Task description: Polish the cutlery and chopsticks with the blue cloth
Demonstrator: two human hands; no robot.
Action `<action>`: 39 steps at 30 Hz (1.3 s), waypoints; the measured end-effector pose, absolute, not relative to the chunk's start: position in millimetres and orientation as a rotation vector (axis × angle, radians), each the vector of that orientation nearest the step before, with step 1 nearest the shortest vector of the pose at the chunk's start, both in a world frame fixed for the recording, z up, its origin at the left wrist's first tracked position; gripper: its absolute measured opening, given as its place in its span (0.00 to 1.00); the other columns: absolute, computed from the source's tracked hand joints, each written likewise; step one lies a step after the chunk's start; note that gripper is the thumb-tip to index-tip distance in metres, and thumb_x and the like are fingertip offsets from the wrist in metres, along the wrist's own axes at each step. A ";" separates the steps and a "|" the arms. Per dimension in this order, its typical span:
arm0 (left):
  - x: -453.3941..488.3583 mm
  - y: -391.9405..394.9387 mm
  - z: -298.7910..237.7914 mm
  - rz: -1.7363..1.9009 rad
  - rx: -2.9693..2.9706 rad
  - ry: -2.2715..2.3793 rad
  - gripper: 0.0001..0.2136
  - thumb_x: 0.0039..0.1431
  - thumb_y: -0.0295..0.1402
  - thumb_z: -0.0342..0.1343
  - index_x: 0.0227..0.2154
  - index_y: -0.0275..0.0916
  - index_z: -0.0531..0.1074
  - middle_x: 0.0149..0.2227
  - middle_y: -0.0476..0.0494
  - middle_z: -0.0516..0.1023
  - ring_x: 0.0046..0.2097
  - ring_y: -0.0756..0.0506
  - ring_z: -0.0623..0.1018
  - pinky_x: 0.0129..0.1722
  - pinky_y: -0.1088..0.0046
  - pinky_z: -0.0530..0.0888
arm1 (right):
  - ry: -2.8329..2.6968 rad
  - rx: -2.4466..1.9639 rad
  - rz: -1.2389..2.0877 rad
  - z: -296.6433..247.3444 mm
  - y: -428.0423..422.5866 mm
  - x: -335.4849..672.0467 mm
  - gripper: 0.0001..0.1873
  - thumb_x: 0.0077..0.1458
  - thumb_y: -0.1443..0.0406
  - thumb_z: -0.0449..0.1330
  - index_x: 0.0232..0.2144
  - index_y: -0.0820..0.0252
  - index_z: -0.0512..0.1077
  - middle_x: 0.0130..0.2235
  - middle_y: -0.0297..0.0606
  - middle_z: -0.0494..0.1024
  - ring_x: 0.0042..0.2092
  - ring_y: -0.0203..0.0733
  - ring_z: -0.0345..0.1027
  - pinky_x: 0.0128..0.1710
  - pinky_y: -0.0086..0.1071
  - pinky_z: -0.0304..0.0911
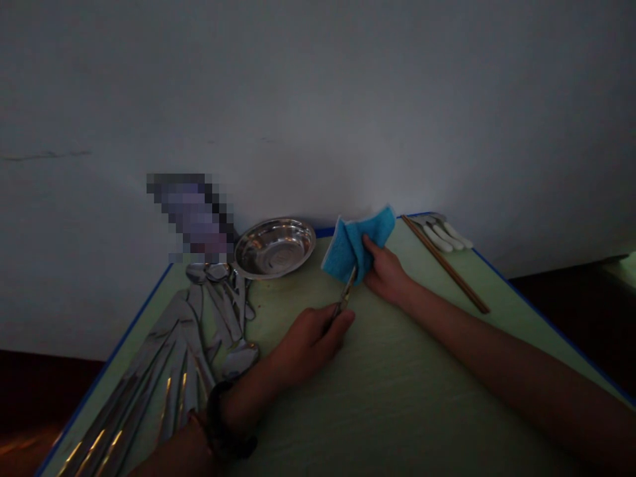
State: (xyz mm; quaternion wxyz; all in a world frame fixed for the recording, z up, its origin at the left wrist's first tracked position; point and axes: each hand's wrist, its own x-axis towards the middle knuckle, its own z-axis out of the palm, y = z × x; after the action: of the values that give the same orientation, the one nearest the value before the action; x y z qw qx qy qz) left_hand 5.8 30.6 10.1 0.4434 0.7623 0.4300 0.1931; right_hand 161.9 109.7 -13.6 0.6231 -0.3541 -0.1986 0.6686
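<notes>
My left hand (315, 341), with a dark bracelet at its wrist, is closed round the handle of a slim metal utensil (346, 291). The utensil's far end disappears into a folded blue cloth (342, 248), so its kind is hidden. My right hand (386, 270) grips that cloth, thumb on top, and presses it about the utensil above the table. Left of my left hand lie several metal spoons and other long-handled utensils, among them a spoon (241, 359) beside my forearm.
A shiny steel bowl (275, 270) stands at the table's back edge. Wooden chopsticks (447, 265) and several white-handled utensils (444, 235) lie at the back right. A pixelated object (191, 212) leans by the wall. The green table (397, 397) has blue edging.
</notes>
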 end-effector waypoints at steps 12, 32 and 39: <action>4.2 31.7 9.2 0.589 1.722 1.080 0.20 0.63 0.40 0.37 0.19 0.39 0.62 0.17 0.54 0.63 0.21 0.52 0.65 0.25 0.77 0.63 | -0.863 -0.820 1.670 -14.3 103.6 167.8 0.12 0.43 0.64 0.64 0.33 0.60 0.71 0.35 0.37 0.79 0.36 0.40 0.72 0.40 0.35 0.67; 2.4 30.4 8.2 0.477 1.815 1.009 0.20 0.63 0.39 0.36 0.17 0.39 0.59 0.16 0.54 0.62 0.20 0.53 0.64 0.25 0.77 0.62 | -0.796 -0.809 1.545 -16.9 106.5 166.9 0.12 0.43 0.58 0.62 0.31 0.58 0.72 0.34 0.34 0.79 0.42 0.42 0.70 0.44 0.36 0.65; 3.5 30.4 9.8 0.573 1.704 1.034 0.21 0.64 0.39 0.36 0.17 0.38 0.58 0.15 0.54 0.61 0.20 0.53 0.63 0.24 0.78 0.62 | -0.812 -0.849 1.558 -18.7 107.9 166.9 0.12 0.43 0.59 0.63 0.31 0.59 0.72 0.33 0.36 0.79 0.41 0.43 0.71 0.44 0.38 0.65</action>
State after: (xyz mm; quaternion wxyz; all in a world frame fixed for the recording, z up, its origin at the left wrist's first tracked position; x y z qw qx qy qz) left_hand 3.5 30.4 9.8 0.5089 0.7073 0.4292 0.2379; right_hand 166.9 107.9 -18.7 0.5608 -0.3605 -0.3445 0.6610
